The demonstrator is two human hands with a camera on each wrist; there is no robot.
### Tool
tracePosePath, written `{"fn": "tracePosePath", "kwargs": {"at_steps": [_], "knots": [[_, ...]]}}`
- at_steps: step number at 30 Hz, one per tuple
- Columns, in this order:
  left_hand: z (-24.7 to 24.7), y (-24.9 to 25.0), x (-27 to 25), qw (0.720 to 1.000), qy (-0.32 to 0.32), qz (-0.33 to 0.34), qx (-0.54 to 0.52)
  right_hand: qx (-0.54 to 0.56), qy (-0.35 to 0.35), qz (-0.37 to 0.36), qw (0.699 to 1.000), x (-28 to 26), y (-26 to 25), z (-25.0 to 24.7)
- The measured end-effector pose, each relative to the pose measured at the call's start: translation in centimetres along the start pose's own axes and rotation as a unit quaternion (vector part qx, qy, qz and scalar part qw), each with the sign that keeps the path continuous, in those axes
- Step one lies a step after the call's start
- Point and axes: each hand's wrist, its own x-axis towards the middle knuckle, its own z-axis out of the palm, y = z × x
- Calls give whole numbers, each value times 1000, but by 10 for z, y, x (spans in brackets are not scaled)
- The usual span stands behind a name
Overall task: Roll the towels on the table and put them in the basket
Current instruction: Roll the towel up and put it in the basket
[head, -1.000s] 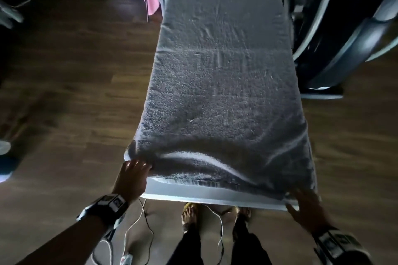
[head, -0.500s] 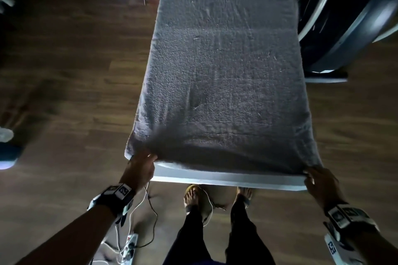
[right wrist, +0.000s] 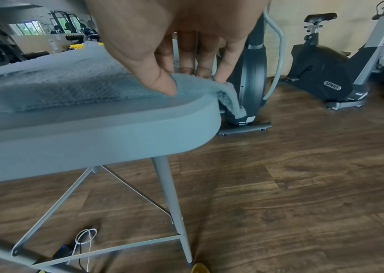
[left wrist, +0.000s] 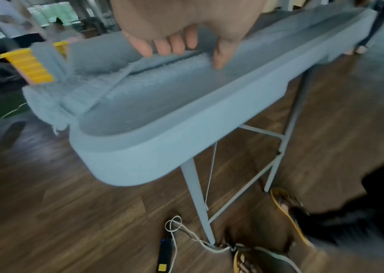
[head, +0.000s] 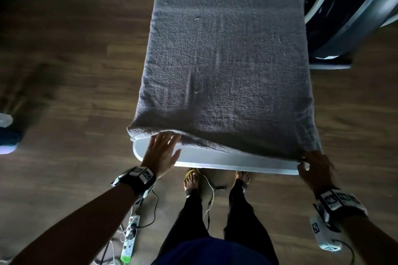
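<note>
A grey towel (head: 226,60) lies spread lengthwise over the narrow white table (head: 215,160), its near hem a little short of the table's near edge. My left hand (head: 163,150) is at the near left corner, fingers spread and straight, fingertips (left wrist: 163,49) touching the hem, where the towel (left wrist: 121,83) is slightly folded up. My right hand (head: 312,163) pinches the near right corner of the towel (right wrist: 58,83) between thumb and fingers (right wrist: 165,85). A yellow slatted basket (left wrist: 32,68) shows past the table's far left.
An exercise machine (head: 344,17) stands close along the table's right side, and an exercise bike (right wrist: 326,73) further right. A power strip (head: 129,236) and cables lie on the wooden floor by my feet (head: 193,180). Thin metal legs (right wrist: 170,203) hold the table up.
The ripple near the towel's near end has been pulled flat. My left hand has let go of the left corner and now lies open at the hem; the right hand still pinches its corner.
</note>
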Motion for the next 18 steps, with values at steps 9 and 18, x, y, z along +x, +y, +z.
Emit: {"fn": "tracePosePath", "kwargs": {"at_steps": [9,18], "knots": [[-19,-36,29,978,-11,-198,-67,-1,-24,48,999,4,-4,-1],[-23,-70,-57,968,133,-203,-68,51,30,27,998,-13,-2,4]]}}
